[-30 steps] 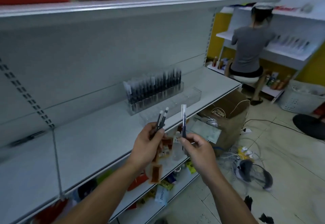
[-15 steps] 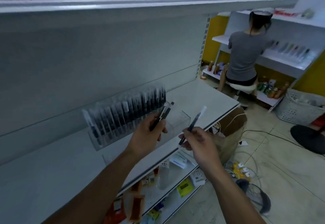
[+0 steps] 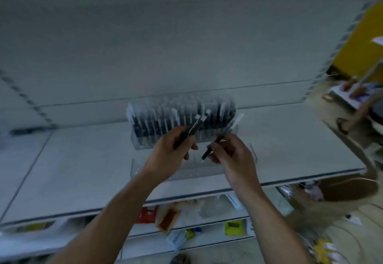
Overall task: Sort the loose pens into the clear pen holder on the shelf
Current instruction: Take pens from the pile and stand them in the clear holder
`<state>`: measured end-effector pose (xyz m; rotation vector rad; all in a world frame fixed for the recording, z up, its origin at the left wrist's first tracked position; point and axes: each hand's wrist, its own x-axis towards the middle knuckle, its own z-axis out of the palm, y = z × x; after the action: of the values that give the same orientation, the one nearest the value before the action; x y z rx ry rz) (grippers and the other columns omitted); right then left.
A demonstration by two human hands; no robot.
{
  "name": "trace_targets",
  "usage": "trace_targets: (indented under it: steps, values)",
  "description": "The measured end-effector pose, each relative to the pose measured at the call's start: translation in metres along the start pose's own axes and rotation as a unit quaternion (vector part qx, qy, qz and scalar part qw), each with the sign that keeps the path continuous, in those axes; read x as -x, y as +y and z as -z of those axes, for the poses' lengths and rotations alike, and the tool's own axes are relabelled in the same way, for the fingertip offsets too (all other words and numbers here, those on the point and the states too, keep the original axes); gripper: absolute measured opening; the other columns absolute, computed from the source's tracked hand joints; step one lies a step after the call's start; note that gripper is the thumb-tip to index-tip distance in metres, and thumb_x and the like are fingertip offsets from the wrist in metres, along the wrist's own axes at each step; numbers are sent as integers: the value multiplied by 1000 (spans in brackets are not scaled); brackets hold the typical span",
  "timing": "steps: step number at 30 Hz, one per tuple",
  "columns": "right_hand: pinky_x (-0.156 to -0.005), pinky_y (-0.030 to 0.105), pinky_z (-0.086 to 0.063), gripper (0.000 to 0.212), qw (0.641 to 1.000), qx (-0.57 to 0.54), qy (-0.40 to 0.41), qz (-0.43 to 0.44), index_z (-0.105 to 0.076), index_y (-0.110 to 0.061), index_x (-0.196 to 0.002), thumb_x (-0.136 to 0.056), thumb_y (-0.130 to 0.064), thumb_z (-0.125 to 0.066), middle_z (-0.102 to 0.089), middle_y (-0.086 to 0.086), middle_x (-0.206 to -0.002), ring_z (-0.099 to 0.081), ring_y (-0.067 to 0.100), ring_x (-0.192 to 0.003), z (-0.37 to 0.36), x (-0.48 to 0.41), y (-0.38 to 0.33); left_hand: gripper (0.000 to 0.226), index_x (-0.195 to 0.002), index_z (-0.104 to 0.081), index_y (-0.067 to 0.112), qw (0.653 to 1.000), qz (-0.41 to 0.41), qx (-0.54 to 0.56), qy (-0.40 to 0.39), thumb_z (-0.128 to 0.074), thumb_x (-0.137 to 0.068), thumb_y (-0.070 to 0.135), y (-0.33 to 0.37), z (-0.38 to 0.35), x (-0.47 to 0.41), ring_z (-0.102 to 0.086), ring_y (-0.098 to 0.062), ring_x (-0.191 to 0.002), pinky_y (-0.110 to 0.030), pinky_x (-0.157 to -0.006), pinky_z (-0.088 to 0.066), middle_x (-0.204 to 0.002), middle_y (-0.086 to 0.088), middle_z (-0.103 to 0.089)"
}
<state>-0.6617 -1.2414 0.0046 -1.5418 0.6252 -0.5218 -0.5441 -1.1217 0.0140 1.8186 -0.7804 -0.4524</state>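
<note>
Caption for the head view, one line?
Left hand holds two pens, right hand one pen, over the front clear holder on the shelf.

A pale grey shelf (image 3: 83,170) is running from left to right under a matching back panel (image 3: 186,46). A clear pen holder (image 3: 143,142) is standing near its back edge, carrying a tight upright row of dark pens (image 3: 165,120) with white caps. Just in front of it a second clear tray (image 3: 186,169) with dividers is sitting close to the shelf's front lip, while a blurred dark thing (image 3: 27,131) is lying far off at the left by the back panel.
</note>
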Motion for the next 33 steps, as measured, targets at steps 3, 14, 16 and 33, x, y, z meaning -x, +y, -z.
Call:
trace_targets:
  steps: [3, 14, 16, 33]
  values:
    - [-74, 30, -56, 6, 998, -15, -53, 7, -64, -22, -95, -91, -17, -64, -72, 3, -82, -70, 16, -77, -6, -9, 3, 15, -97, -59, 26, 997, 29, 22, 72, -51, -98, 14, -7, 10, 15, -55, -9, -58, -22, -50, -42, -76, 10, -69]
    - [-83, 40, -57, 12, 986, 57, -126, 95, -67, -36, -89, -92, -25, -63, -71, -8, -85, -68, 10, -85, -83, -15, -7, 18, -99, -60, 20, 967, 92, 107, 211, -46, -100, 9, -30, 66, 76, -53, -8, -55, -20, -46, -39, -73, 6, -69]
    - [-77, 27, -55, 4, 982, 84, -125, 115, -66, -26, -94, -91, -25, -64, -69, -9, -84, -66, 4, -80, -102, -17, -8, 18, -104, -61, 19, 961, 104, 126, 225, -46, -100, 10, -37, 77, 85, -54, -8, -57, -20, -47, -39, -75, 4, -68]
    - [-55, 24, -50, 20, 917, 302, -112, 236, -66, -9, -92, -92, -28, -63, -66, 1, -75, -62, 15, -63, -127, -17, -20, 21, -114, -60, 15, 952, 122, 218, 179, -45, -100, 10, -62, 105, 102, -56, -10, -66, -18, -53, -43, -90, -5, -69]
